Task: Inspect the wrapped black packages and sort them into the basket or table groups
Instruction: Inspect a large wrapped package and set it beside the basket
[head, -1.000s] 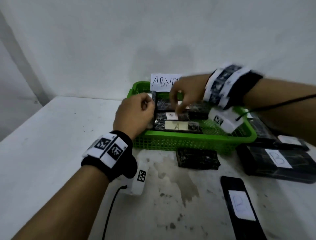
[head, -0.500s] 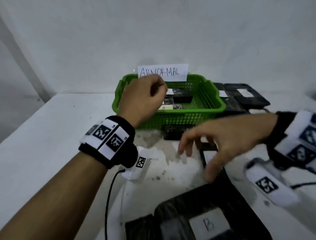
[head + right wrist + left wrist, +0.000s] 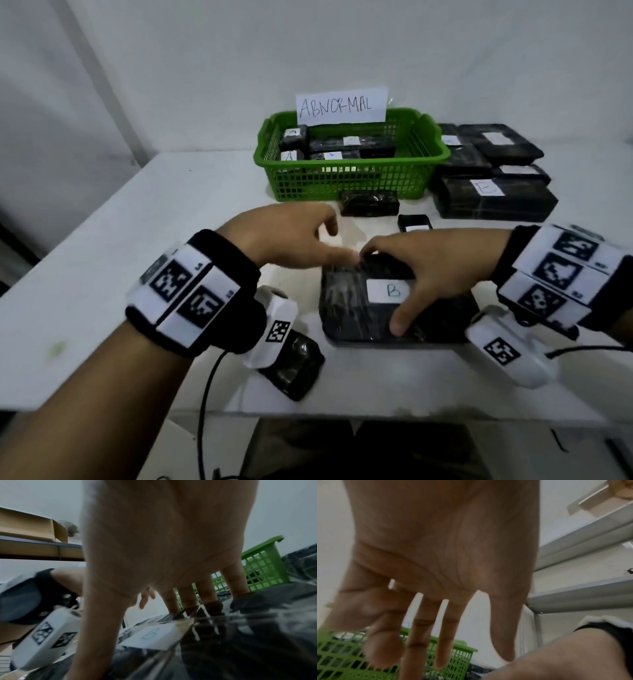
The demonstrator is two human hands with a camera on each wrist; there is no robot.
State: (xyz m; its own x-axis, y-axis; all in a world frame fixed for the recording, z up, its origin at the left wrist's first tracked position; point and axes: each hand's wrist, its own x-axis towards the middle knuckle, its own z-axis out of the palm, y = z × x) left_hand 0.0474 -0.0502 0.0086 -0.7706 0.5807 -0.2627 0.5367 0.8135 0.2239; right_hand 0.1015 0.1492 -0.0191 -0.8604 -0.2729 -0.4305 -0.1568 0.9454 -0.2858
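A large black wrapped package (image 3: 346, 308) with a white label "B" (image 3: 152, 635) lies near the table's front edge. My right hand (image 3: 421, 270) arches over it, fingertips (image 3: 212, 604) at its far edge and thumb (image 3: 397, 325) pressed on its top; the fingers look straight. My left hand (image 3: 291, 236) hovers just beyond the package's far left corner with fingers (image 3: 418, 639) straight and spread, holding nothing. The green basket (image 3: 346, 181) with the "ABNORMAL" sign (image 3: 339, 106) stands at the back and holds several black packages labelled A (image 3: 291, 135).
A small black package (image 3: 370, 204) lies in front of the basket, a smaller one (image 3: 414, 222) beside it. Stacked black packages (image 3: 496, 202) sit right of the basket. Another small package (image 3: 294, 371) lies by the front edge (image 3: 342, 413) under my left wrist.
Both hands have left the basket and come back toward me. The right hand swept down onto the B package; the left hand opened and lowered toward its far left corner.
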